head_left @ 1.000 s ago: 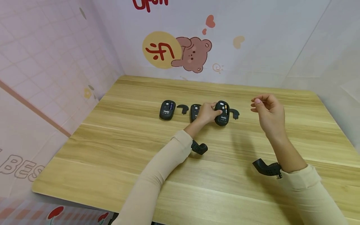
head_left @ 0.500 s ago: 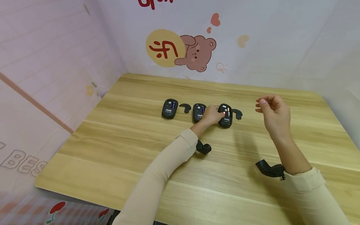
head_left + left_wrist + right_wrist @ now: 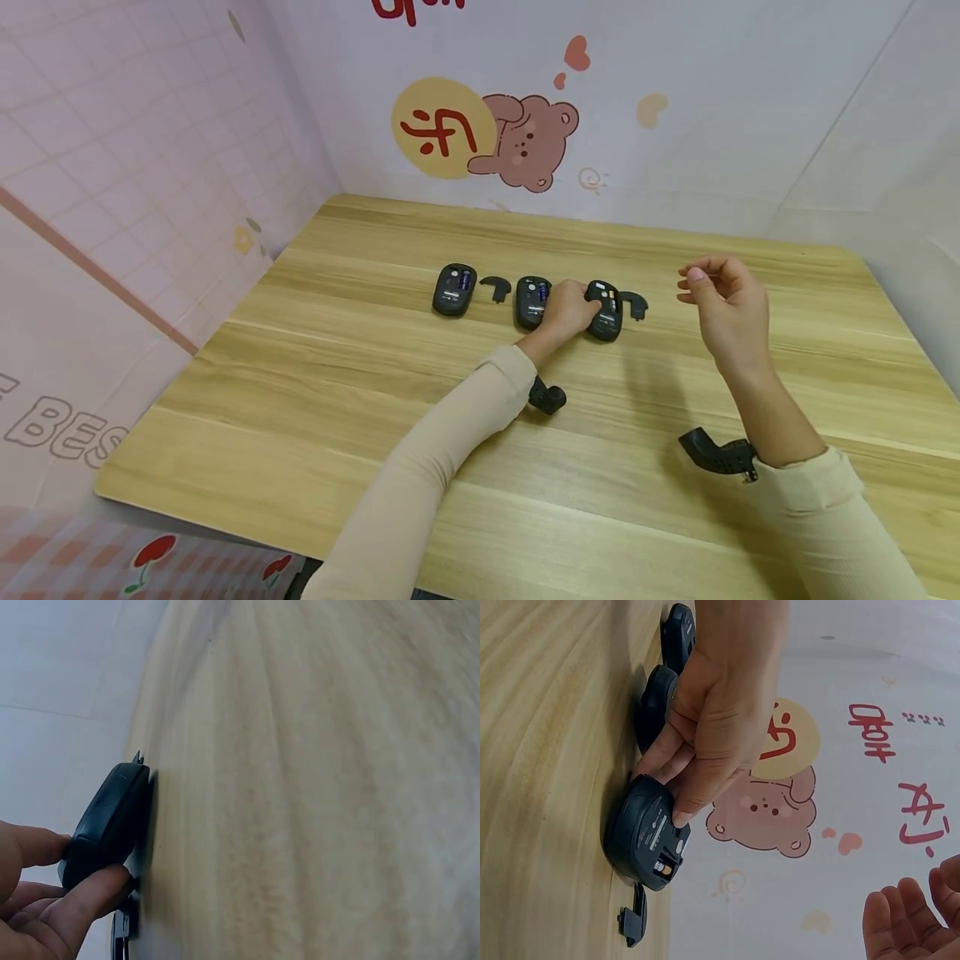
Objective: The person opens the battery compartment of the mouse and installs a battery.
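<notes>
My left hand (image 3: 566, 310) grips a black computer mouse (image 3: 604, 321) turned underside up, its thumb lying on the underside. In the right wrist view that mouse (image 3: 641, 832) sits tilted at the table, and a battery (image 3: 663, 868) shows in its uncovered compartment. The left wrist view shows the fingers and thumb around the edge of the mouse (image 3: 103, 825). A loose black battery cover (image 3: 636, 305) lies just right of it. My right hand (image 3: 735, 317) is raised above the table, fingers loosely bent, holding nothing.
Two more black mice lie underside up with batteries inside: a middle mouse (image 3: 529, 302), partly behind my left hand, and a left mouse (image 3: 453, 292). Between them lies another cover (image 3: 497, 287). A patterned wall covering (image 3: 675, 167) rises behind the wooden table (image 3: 315, 375).
The gripped mouse has come down slightly, and more of the middle mouse shows. A red light seen on its underside half a second ago no longer shows. My right hand stays nearly still.
</notes>
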Action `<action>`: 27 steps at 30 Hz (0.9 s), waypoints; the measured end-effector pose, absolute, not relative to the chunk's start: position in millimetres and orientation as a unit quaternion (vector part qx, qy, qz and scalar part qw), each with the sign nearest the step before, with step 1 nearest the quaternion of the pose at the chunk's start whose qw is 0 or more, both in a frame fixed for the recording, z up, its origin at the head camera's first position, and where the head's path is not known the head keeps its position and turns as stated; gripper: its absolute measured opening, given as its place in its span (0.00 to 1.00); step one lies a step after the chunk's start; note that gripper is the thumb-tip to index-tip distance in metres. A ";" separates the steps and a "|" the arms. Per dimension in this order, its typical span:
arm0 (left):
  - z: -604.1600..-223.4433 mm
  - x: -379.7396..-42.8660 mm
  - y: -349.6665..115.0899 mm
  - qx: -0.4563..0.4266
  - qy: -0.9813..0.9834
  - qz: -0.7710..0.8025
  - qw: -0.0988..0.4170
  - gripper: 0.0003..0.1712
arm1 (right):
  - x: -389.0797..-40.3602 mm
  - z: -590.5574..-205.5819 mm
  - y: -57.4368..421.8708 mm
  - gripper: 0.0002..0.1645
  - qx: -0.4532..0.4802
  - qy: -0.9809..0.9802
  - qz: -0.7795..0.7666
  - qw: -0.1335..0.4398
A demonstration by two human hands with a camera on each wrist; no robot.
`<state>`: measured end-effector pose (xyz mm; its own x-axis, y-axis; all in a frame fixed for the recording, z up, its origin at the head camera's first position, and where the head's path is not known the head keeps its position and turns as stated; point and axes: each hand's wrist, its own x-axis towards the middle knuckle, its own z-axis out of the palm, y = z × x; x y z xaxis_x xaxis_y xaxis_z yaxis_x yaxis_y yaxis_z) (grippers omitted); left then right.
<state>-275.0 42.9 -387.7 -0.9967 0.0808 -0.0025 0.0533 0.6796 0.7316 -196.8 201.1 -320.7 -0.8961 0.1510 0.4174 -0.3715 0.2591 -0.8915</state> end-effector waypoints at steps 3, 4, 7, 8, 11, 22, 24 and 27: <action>-390.3 -275.6 44.1 0.047 0.921 0.387 0.011 0.16 | -197.0 -321.5 201.8 0.05 0.072 -0.766 0.603 0.213; -390.9 -275.8 44.3 0.051 0.922 0.384 0.009 0.16 | -196.9 -321.5 201.9 0.04 0.072 -0.766 0.602 0.212; -391.6 -275.7 45.2 0.060 0.926 0.372 0.002 0.16 | -196.8 -321.6 202.5 0.04 0.074 -0.764 0.607 0.207; -391.9 -275.7 45.4 0.063 0.928 0.367 -0.002 0.16 | -196.6 -321.4 202.4 0.04 0.073 -0.764 0.607 0.207; -391.3 -274.4 45.8 0.071 0.935 0.347 -0.018 0.14 | -196.0 -320.8 202.1 0.04 0.070 -0.764 0.607 0.208; -389.0 -273.2 44.9 0.083 0.943 0.319 -0.037 0.14 | -197.5 -320.1 202.1 0.04 0.068 -0.759 0.613 0.209; -388.7 -273.6 44.2 0.083 0.942 0.322 -0.040 0.14 | -198.4 -319.7 202.6 0.04 0.068 -0.755 0.618 0.208; -387.5 -274.4 43.1 0.084 0.942 0.320 -0.052 0.14 | -199.9 -318.9 203.8 0.04 0.067 -0.758 0.614 0.208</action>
<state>-274.4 43.1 -387.5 -0.9803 0.1257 0.1526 0.1927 0.7805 0.5947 -199.9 203.8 -318.9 -0.9046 0.1535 0.3977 -0.3572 0.2360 -0.9037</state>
